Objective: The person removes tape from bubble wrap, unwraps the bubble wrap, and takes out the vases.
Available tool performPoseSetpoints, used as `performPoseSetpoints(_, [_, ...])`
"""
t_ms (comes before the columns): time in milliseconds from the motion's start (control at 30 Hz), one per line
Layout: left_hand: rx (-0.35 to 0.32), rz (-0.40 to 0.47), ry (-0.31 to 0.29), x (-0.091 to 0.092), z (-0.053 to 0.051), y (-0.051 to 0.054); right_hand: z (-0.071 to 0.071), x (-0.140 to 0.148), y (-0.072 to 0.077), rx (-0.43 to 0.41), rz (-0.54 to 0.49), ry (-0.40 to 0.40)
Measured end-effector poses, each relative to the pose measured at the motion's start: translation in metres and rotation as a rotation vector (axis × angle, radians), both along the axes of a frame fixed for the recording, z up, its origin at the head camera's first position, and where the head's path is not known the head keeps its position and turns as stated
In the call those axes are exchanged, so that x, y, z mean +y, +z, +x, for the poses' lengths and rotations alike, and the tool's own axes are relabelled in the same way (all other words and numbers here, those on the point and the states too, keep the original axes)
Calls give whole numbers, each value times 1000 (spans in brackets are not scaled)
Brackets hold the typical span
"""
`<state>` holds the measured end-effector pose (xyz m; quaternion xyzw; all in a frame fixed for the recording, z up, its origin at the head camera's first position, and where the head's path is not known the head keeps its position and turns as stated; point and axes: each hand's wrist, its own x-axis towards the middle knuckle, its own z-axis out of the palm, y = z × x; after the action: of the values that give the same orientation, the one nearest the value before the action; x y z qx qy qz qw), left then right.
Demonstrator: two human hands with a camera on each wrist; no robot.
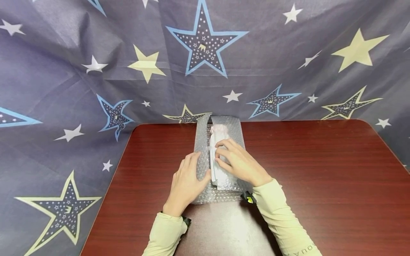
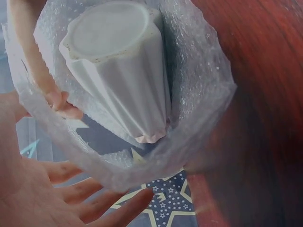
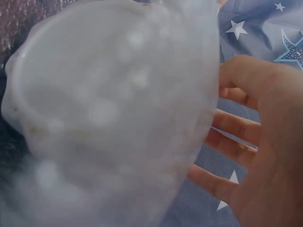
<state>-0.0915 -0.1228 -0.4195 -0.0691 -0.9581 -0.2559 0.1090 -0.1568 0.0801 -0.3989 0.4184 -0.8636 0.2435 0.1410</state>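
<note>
A white fluted vase (image 2: 118, 80) with a pinkish rim lies on its side, its round base facing me, on a sheet of bubble wrap (image 1: 235, 128). One side of the wrap is drawn over it. My right hand (image 1: 240, 161) bends its fingers over the vase and holds the edge of that side. At the left, the other side of the wrap stands raised beside my left hand (image 1: 187, 179), whose fingers stay fairly straight against it. In the right wrist view the vase base (image 3: 80, 61) shows blurred through the wrap, which hides parts of the fingertips.
The dark red wooden table (image 1: 320, 170) extends to both sides of the wrap. Behind its far edge hangs a grey-blue cloth (image 1: 262, 64) printed with stars. The wrap's far end lies close to that cloth.
</note>
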Motion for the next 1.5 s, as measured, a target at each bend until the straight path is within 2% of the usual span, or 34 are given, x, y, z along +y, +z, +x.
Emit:
performPoseSetpoints(233, [-1, 0, 6, -3, -1, 1, 0, 7, 1, -21, 0, -24])
performPoseSetpoints(633, [-22, 17, 20, -7, 4, -2, 2, 24, -5, -4, 2, -57])
performPoseSetpoints(800, [-40, 15, 18, -9, 3, -3, 2, 28, -6, 16, -14, -64])
performPoseSetpoints(1067, [-87, 31, 27, -14, 5, -5, 2, 35, -10, -12, -9, -73])
performPoseSetpoints(1300, [-59, 22, 16, -17, 4, -7, 1, 43, -14, 7, -9, -81])
performPoseSetpoints(1500, [-91, 37, 23, -20, 4, -7, 3, 47, -15, -14, -9, -97])
